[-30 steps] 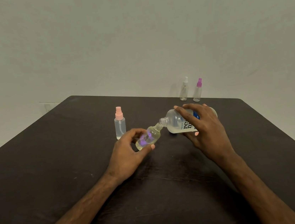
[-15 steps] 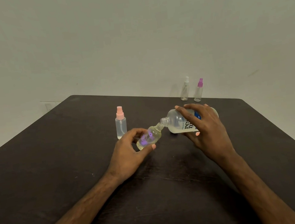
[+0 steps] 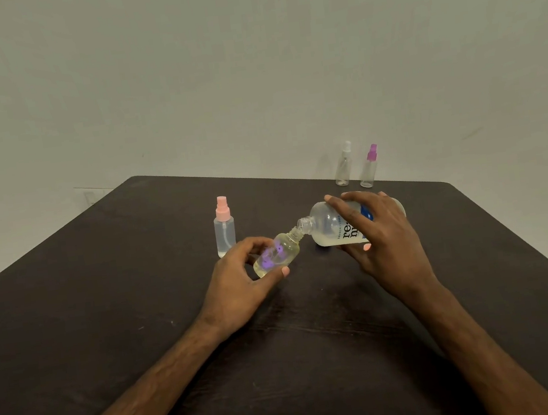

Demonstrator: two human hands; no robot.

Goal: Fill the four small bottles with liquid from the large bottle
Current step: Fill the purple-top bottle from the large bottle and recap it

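Now pouring: large bottle (image 3: 328,226) tipped into small bottle (image 3: 276,253), just left of it.
Left hand (image 3: 236,281): fingers curl round small bottle.
Right hand (image 3: 384,242): grasps large bottle.
Done: pink-capped bottle (image 3: 224,229), further left, seems filled.
Remaining: white-capped bottle (image 3: 343,166) and magenta-capped bottle (image 3: 369,168), behind large bottle, look empty.

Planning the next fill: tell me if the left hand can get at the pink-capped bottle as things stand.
Likely in reach, but not free. The pink-capped bottle stands just beyond the left hand, nothing between them, yet that hand grips the tilted small bottle at the mouth of the large bottle.
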